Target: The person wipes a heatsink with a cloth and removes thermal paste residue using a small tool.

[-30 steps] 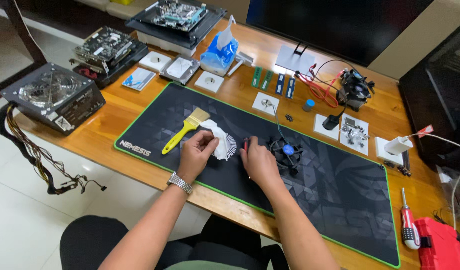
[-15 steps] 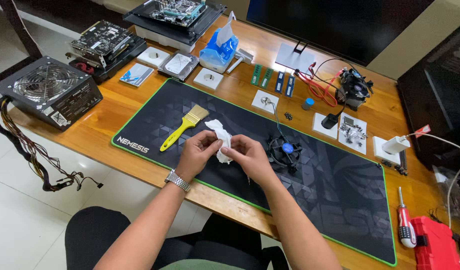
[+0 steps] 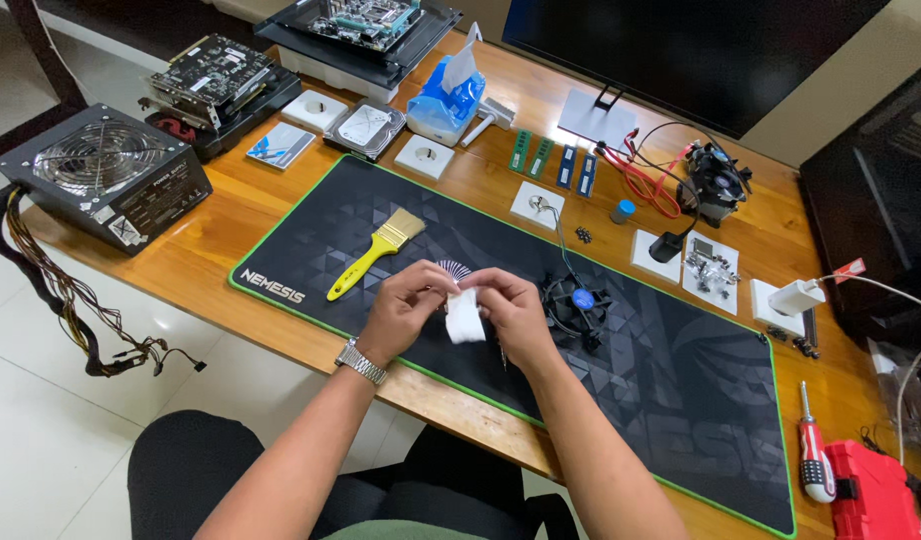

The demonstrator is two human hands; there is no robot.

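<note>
My left hand (image 3: pixel 406 305) and my right hand (image 3: pixel 513 312) meet over the black desk mat (image 3: pixel 681 400), both pinching a small white wipe (image 3: pixel 465 316) that hangs folded between them. Behind the wipe peeks a round finned heatsink (image 3: pixel 454 270), partly hidden by my fingers. A black cooler fan (image 3: pixel 576 300) with a blue hub lies on the mat just right of my right hand. A yellow-handled brush (image 3: pixel 375 253) lies on the mat left of my left hand. A metal watch sits on my left wrist.
On the wooden desk (image 3: pixel 231 215) stand a power supply (image 3: pixel 106 185) with loose cables, a graphics card (image 3: pixel 216 80), a motherboard (image 3: pixel 366 25), a blue wipe pack (image 3: pixel 446 100), memory sticks (image 3: pixel 556 160), a second cooler (image 3: pixel 719 180) and a red screwdriver (image 3: pixel 813 460). A monitor (image 3: pixel 681 50) stands behind.
My right hand left the fan and joined the left at the white wipe. The wipe went from spread out to folded small between both hands. The view shifted slightly.
</note>
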